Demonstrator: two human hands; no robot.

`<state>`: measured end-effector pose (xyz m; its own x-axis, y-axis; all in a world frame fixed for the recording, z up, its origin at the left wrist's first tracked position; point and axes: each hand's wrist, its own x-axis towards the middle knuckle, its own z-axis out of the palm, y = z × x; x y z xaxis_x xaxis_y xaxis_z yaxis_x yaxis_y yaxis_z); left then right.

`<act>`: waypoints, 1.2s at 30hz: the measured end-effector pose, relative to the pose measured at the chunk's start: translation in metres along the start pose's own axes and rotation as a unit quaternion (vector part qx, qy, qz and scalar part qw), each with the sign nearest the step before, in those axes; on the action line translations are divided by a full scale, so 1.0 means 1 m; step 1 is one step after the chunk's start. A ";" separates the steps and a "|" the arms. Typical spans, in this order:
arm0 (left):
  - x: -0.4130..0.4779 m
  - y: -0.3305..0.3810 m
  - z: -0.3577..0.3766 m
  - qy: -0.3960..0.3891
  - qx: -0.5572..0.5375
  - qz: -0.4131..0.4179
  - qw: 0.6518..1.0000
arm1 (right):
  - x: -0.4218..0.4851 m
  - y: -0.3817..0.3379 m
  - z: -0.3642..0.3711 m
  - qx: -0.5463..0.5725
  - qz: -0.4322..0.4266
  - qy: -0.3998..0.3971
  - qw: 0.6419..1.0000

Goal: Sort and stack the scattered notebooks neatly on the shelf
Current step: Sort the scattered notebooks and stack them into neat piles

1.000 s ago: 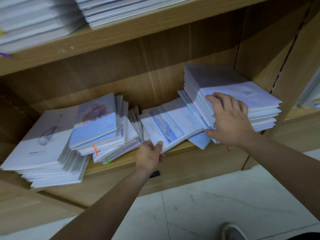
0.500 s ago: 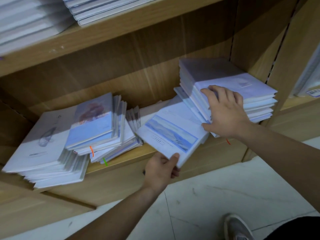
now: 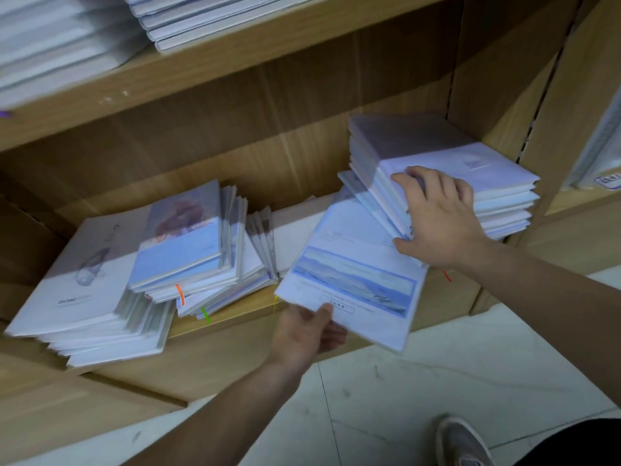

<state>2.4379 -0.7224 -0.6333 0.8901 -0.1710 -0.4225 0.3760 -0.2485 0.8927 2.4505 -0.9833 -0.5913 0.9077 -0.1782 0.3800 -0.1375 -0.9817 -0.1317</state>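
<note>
Now, left hand [image 3: 307, 332] pinching glossy notebook [image 3: 356, 284], right hand [image 3: 440, 223] gripping stack [image 3: 497, 176]

the person is wearing a grey-brown shoe [image 3: 465, 442] and dark legwear [image 3: 581, 442]; left hand [image 3: 307, 332] and right hand [image 3: 440, 220] are showing bare.

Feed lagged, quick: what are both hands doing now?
Left hand: grips the landscape-cover notebook.
Right hand: grips a corner of the right stack.

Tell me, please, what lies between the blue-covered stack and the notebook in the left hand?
In the head view, a few thin notebooks lean against the blue-covered stack; beyond them a pale surface reaches the notebook the left hand holds.
</note>
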 end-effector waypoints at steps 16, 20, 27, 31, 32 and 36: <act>0.006 0.005 -0.033 -0.013 0.094 0.001 0.996 | 0.000 -0.002 0.001 -0.004 0.005 0.006 1.000; 0.009 0.006 -0.028 -0.041 0.166 0.028 0.985 | 0.000 -0.003 0.002 -0.010 0.006 0.012 1.000; 0.043 0.034 -0.012 -0.022 0.210 0.084 0.974 | 0.000 -0.002 -0.003 -0.014 0.003 -0.004 1.000; 0.036 0.046 -0.011 -0.044 0.322 0.130 0.937 | 0.001 0.001 -0.003 -0.014 0.002 -0.012 1.000; 0.030 0.046 -0.009 -0.065 0.318 0.134 0.936 | 0.001 0.002 -0.002 -0.014 0.001 -0.010 1.000; 0.018 0.027 0.006 -0.146 0.245 0.080 0.955 | 0.000 0.002 0.002 -0.009 -0.002 0.015 1.000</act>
<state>2.4623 -0.7376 -0.6180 0.7890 -0.4861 -0.3757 0.0113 -0.5999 0.8000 2.4510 -0.9851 -0.5930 0.8962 -0.1760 0.4072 -0.1415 -0.9834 -0.1135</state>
